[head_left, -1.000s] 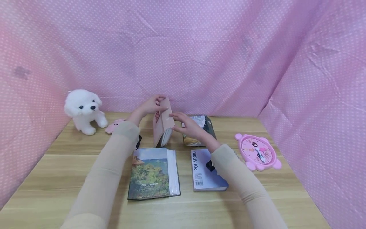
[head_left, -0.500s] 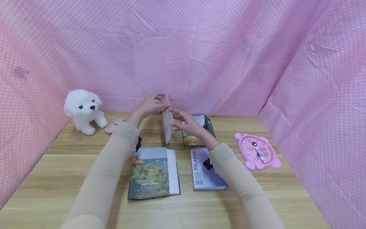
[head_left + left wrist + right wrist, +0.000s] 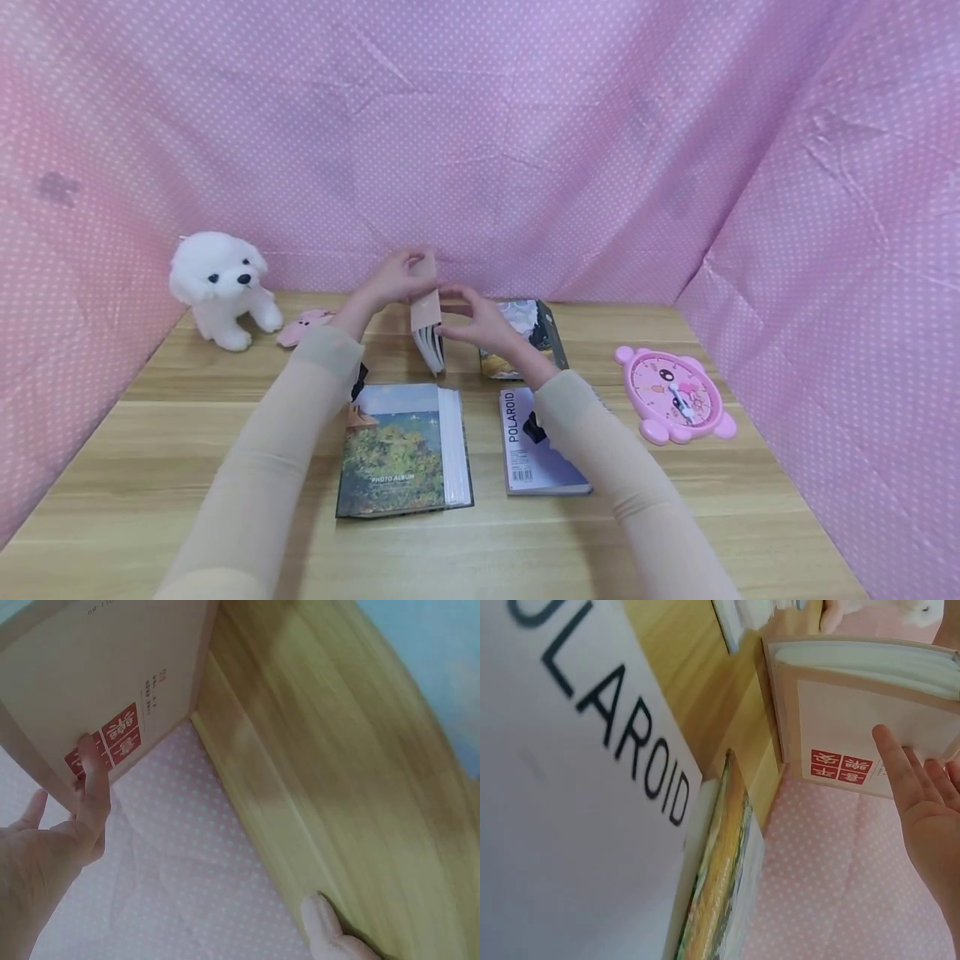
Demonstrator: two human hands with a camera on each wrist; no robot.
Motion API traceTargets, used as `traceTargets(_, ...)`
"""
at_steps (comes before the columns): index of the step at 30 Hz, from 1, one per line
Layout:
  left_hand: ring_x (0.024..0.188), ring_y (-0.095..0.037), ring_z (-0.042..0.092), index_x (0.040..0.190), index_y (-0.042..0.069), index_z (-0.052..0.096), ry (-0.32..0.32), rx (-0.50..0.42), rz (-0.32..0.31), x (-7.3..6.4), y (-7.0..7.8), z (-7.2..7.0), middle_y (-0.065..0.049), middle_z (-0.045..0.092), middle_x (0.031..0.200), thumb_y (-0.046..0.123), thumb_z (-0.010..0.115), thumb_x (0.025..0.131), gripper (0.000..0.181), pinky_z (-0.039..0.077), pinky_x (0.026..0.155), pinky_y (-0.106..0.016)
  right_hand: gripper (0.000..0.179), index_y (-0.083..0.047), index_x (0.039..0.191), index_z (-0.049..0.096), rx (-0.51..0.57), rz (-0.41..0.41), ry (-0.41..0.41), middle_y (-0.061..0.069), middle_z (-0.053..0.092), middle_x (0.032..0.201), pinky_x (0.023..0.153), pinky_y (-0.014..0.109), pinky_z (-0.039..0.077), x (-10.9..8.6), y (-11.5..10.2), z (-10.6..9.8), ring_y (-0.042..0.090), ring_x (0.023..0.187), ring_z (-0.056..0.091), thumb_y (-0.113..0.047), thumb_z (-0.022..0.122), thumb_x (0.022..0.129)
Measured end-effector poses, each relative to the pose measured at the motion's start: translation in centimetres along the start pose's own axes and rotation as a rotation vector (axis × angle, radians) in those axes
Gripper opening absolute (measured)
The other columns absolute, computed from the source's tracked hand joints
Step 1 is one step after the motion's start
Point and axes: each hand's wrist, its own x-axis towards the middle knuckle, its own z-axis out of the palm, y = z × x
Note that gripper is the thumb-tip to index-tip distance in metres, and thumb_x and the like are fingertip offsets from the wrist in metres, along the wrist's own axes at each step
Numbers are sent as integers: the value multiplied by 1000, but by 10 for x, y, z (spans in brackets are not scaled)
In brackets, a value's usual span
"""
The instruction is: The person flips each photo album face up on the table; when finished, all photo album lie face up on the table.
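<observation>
A pale pink photo album (image 3: 426, 310) stands on edge at the back middle of the table, its spine uppermost and white pages showing below. My left hand (image 3: 388, 279) grips the far upper part, one finger lying over the red printed square on the cover in the left wrist view. From the other side, my right hand (image 3: 487, 325) touches the album. In the right wrist view its fingers (image 3: 900, 776) lie extended against the cover (image 3: 832, 724), beside another red square; the thumb is hidden there.
In front lie a landscape photo album (image 3: 397, 454) and a white POLAROID album (image 3: 522, 454). A dark illustrated album (image 3: 551, 337) lies behind. A white plush dog (image 3: 221, 287) and pink item (image 3: 300, 327) are left, a pink toy clock (image 3: 672, 396) right. Pink dotted cloth (image 3: 480, 150) hangs behind.
The pink album has gone from leaning with its left cover visible to nearly upright, then shifted slightly left. Both hands stayed on it, the right moving a little left too.
</observation>
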Motion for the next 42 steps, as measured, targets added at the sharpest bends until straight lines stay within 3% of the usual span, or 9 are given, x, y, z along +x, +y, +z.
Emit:
traceTargets(5,128,-36,40,148,9,27,0,4,-42,-3,-7,-1,-19,27,152,40,72,82,86,56,79,-40,71,-8,139,37,-3,35,-52,11,38,145,99,37,47,4,12,7,31,128,46,-21,75,81)
traceTargets(13,128,-37,39,148,8,27,6,1,-61,-5,-19,-6,-21,26,152,37,71,83,83,52,87,-45,74,-7,143,34,-96,78,-162,12,40,146,93,30,51,4,24,14,36,121,52,-19,75,82)
traceTargets(19,125,-38,42,146,7,28,-12,-71,-69,-8,-27,-10,-23,29,149,37,71,83,82,51,90,-45,77,-23,147,29,-173,145,-201,13,40,145,94,37,51,2,26,13,33,119,55,-31,72,84)
traceTargets(25,113,-33,47,142,5,32,-2,-85,-93,-16,-33,-12,-23,40,134,36,71,84,76,54,83,-37,79,-37,148,21,-230,228,-272,15,36,148,100,47,45,-1,26,12,34,124,50,-39,69,85)
traceTargets(28,111,-32,47,140,2,34,2,-93,-96,-18,-36,-12,-24,40,131,32,70,85,72,54,81,-35,79,-34,149,21,-223,229,-292,17,37,146,100,46,45,-2,26,13,34,125,49,-35,69,86)
traceTargets(32,119,-37,44,140,0,34,4,-93,-125,-24,-37,-13,-26,38,136,31,68,87,70,52,88,-41,79,-31,150,20,-231,214,-314,19,38,145,101,43,45,-2,26,15,34,125,48,-29,68,87)
traceTargets(37,126,-39,41,139,2,36,31,-67,-161,-28,-53,-14,-25,37,141,41,67,86,73,47,97,-45,74,-25,150,25,-301,211,-344,20,40,144,103,42,43,-3,24,15,33,127,47,-28,67,89)
traceTargets(42,122,-37,46,139,1,38,33,-102,-180,-32,-64,-15,-24,41,138,43,66,86,73,49,96,-42,69,-22,147,32,-365,214,-359,16,42,144,104,39,42,-7,28,15,28,128,47,-30,67,88)
